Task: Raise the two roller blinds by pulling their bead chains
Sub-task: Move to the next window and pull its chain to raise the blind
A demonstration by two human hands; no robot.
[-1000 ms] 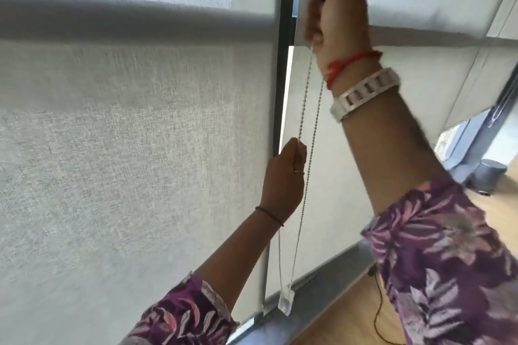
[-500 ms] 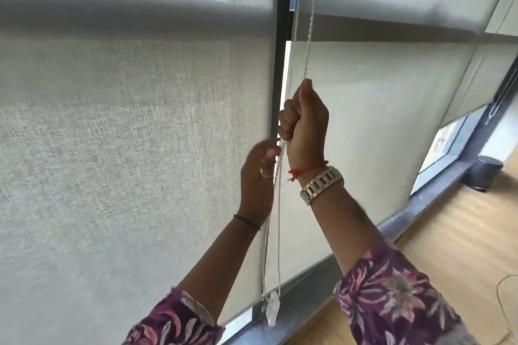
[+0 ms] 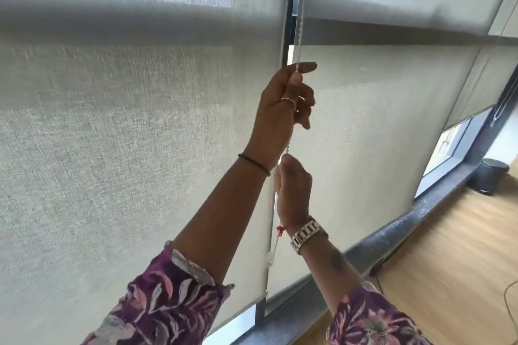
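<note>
Both blinds hang low: the left blind (image 3: pixel 126 148) shows only a strip of glass under its hem, and the right blind (image 3: pixel 364 134) reaches about as far, so nearly all the raising is left, I'd say. The chain (image 3: pixel 301 22) runs between them, its long axis near vertical, leaning slightly right toward the top. The left hand (image 3: pixel 283 109) pinches it high up with thumb and forefinger; the right hand (image 3: pixel 294 187) is fisted around it just below.
</note>
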